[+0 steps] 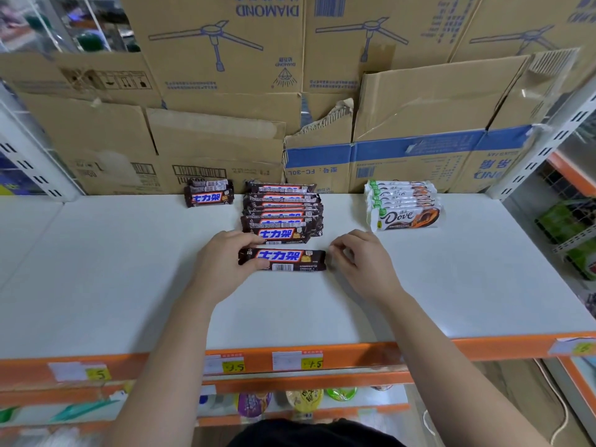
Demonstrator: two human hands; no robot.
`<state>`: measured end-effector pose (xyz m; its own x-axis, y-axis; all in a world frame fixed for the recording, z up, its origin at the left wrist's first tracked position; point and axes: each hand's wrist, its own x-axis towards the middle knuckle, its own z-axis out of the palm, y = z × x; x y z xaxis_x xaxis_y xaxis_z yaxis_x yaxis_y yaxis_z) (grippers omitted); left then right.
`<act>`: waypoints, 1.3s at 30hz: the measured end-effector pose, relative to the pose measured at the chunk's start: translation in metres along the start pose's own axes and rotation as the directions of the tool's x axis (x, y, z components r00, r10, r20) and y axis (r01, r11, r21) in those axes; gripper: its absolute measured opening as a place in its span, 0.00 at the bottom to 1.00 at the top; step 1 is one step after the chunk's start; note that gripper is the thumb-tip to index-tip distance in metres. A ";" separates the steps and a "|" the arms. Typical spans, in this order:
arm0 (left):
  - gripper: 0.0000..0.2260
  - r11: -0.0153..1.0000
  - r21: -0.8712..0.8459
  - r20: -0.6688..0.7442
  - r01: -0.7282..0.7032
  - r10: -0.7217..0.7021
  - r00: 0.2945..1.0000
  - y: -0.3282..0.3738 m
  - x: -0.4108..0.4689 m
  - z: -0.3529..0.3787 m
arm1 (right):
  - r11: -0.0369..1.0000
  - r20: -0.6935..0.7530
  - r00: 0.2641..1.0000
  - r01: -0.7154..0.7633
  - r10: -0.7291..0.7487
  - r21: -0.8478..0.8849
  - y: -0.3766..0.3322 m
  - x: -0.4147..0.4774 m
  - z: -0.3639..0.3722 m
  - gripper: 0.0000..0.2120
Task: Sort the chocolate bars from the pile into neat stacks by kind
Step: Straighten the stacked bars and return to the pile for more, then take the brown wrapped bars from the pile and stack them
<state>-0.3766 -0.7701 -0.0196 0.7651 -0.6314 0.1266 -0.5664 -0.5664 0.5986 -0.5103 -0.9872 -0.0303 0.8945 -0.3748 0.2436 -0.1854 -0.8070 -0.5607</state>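
A brown chocolate bar (pixel 283 260) with blue lettering lies flat on the white shelf (pixel 129 269). My left hand (pixel 222 262) grips its left end, thumb in front and fingers behind. My right hand (pixel 361 259) sits at the bar's right end with curled fingers; whether it touches the wrapper is unclear. Just behind stands a row of several matching brown bars (pixel 282 211). A small stack of shorter brown bars (pixel 209 193) lies at the back left. A row of white Dove bars (pixel 404 204) lies at the back right.
Cardboard boxes (pixel 290 91) line the back of the shelf. An orange shelf edge with price tags (pixel 290 359) runs along the front. White slotted uprights (pixel 548 137) stand at both sides. Packaged goods fill the shelf below and a rack at the right.
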 end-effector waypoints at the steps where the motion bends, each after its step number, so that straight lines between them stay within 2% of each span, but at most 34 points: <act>1: 0.18 1.000 -0.003 0.015 0.012 -0.012 1.000 -0.001 0.001 0.000 | 1.000 0.012 1.000 0.010 -0.010 -0.003 -0.001 0.000 0.001 0.08; 5: 0.15 1.000 -0.022 0.049 0.010 -0.009 0.999 0.002 0.002 0.000 | 0.999 0.060 0.998 0.035 -0.036 0.018 -0.010 0.002 0.005 0.10; 9: 0.13 0.999 -0.046 -0.066 -0.019 0.015 0.998 0.006 0.007 -0.001 | 0.998 0.053 0.999 -0.003 -0.001 0.067 -0.017 0.011 0.007 0.08; 14: 0.11 0.997 -0.082 -0.213 0.009 -0.027 0.977 0.004 0.017 -0.002 | 0.998 0.029 0.998 -0.058 0.057 0.038 -0.018 0.026 0.007 0.07; 26: 0.08 0.997 -0.078 -0.254 0.008 -0.027 0.967 -0.005 0.022 -0.001 | 0.997 0.017 0.997 -0.071 0.071 0.021 -0.015 0.033 0.007 0.09; 33: 0.08 0.998 0.068 -0.245 0.000 0.016 0.969 -0.005 0.018 0.000 | 0.997 0.000 0.997 -0.072 0.072 0.039 -0.008 0.026 0.001 0.08; 39: 0.10 0.975 0.216 -0.312 0.052 0.019 0.950 0.002 -0.003 0.001 | 0.993 -0.033 0.993 0.114 -0.114 -0.005 -0.012 0.020 -0.006 0.07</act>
<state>-0.3808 -0.7700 -0.0194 0.8115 -0.4453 0.3784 -0.5791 -0.6993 0.4191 -0.4929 -0.9872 -0.0138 0.8959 -0.2949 0.3322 -0.0841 -0.8469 -0.5251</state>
